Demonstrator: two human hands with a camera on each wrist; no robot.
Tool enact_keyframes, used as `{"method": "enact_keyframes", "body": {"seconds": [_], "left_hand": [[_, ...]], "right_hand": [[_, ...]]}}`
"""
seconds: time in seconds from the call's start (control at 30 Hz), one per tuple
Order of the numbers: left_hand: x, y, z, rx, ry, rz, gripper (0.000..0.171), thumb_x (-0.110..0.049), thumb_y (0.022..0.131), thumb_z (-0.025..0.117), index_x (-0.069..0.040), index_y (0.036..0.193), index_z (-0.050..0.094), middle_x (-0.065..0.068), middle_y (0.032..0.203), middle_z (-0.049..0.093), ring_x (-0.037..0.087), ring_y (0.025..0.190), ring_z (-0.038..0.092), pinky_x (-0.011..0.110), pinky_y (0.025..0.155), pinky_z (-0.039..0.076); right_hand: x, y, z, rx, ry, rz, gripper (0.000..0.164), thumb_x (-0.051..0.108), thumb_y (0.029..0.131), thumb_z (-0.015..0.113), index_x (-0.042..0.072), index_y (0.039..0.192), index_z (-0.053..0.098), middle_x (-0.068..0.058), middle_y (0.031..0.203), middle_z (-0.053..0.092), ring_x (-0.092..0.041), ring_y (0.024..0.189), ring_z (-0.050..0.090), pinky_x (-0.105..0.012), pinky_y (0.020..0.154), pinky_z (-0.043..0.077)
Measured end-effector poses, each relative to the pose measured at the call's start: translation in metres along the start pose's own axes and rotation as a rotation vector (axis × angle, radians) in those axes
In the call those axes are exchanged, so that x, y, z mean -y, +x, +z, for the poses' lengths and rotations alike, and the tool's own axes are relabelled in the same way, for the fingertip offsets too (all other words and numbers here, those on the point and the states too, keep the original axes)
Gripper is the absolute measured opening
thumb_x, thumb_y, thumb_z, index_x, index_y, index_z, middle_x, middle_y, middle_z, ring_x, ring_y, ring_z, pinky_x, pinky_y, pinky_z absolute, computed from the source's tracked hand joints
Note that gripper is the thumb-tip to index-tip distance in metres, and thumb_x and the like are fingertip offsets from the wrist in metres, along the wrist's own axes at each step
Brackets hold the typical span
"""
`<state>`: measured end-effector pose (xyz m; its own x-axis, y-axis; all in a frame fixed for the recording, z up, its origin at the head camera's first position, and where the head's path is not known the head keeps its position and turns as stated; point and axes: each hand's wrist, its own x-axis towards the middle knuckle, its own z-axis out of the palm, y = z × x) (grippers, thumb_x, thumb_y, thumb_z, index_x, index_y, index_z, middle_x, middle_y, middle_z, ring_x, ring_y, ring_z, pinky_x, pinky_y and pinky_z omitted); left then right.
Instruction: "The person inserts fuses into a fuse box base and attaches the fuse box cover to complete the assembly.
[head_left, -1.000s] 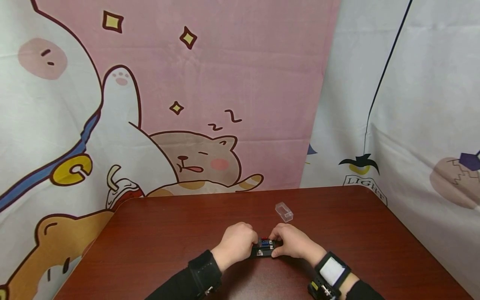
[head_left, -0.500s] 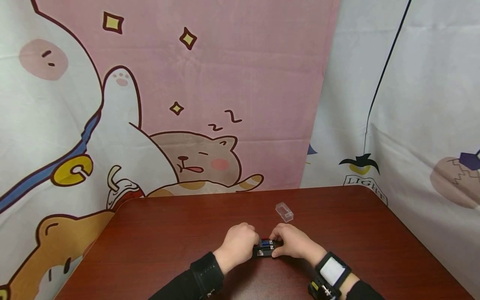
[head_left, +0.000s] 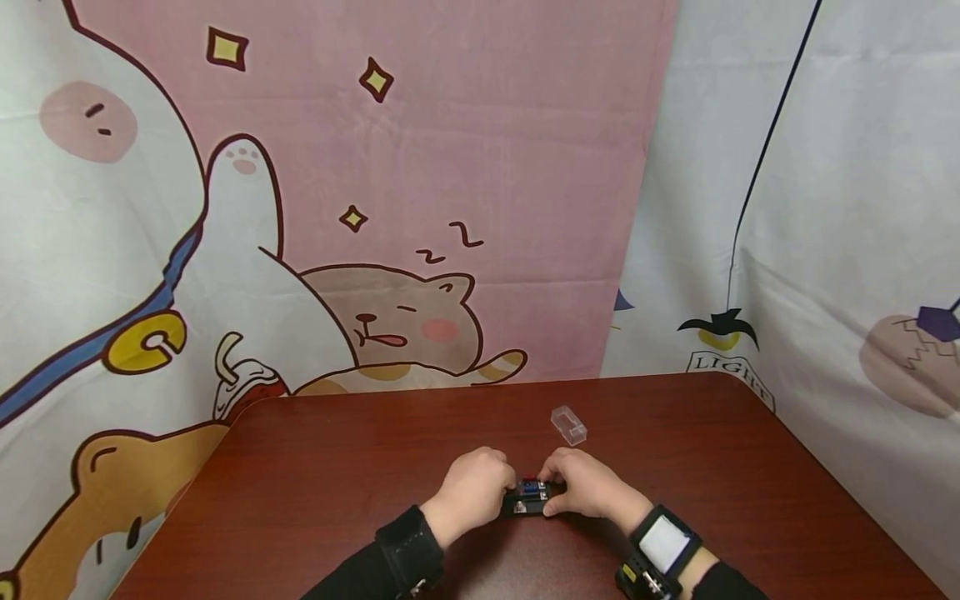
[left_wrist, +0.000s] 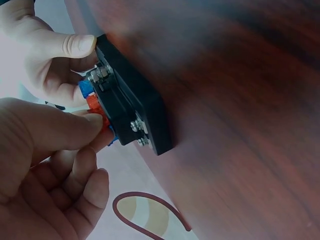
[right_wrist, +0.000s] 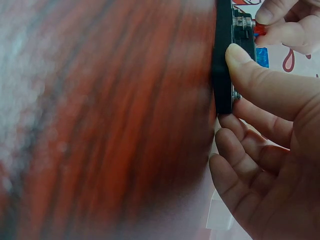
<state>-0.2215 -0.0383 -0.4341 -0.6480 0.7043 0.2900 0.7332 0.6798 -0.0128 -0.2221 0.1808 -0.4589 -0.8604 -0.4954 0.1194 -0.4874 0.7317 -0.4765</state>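
A black fuse block (head_left: 531,506) with metal screw terminals lies on the table between both hands. Thumb and fingers of my left hand (head_left: 471,493) pinch a red blade fuse (left_wrist: 93,103) seated on the block's raised middle. Blue blade fuses (left_wrist: 86,88) sit on either side of it, the one nearer the left hand mostly behind its fingertips. My right hand (head_left: 588,485) grips the block's right end, its thumb (right_wrist: 242,62) along the side edge and its fingers at the opposite side. In the right wrist view, another blue fuse (right_wrist: 262,57) shows just above that thumb.
A small clear plastic cover (head_left: 567,425) lies on the brown wooden table (head_left: 337,467), beyond the right hand. Printed cloth (head_left: 555,208) hangs behind the table's far edge and along its right side.
My left hand shifts very slightly right and then back, still pinching at the fuse block. The right hand and the clear cover stay where they were.
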Motion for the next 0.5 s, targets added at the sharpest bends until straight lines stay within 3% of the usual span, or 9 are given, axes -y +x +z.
{"method": "enact_keyframes", "body": {"seconds": [0.5], "left_hand": [[0.0042, -0.0031, -0.0023, 0.029, -0.044, 0.014, 0.011, -0.010, 0.078, 0.080, -0.020, 0.079, 0.076, -0.010, 0.073, 0.058, 0.005, 0.068, 0.054, 0.022, 0.060, 0.044]], "right_hand": [[0.0016, -0.0015, -0.0010, 0.009, 0.014, 0.012, 0.034, 0.025, 0.067, 0.092, 0.014, 0.092, 0.072, 0.008, 0.088, 0.057, -0.011, 0.078, 0.055, -0.032, 0.070, 0.048]]}}
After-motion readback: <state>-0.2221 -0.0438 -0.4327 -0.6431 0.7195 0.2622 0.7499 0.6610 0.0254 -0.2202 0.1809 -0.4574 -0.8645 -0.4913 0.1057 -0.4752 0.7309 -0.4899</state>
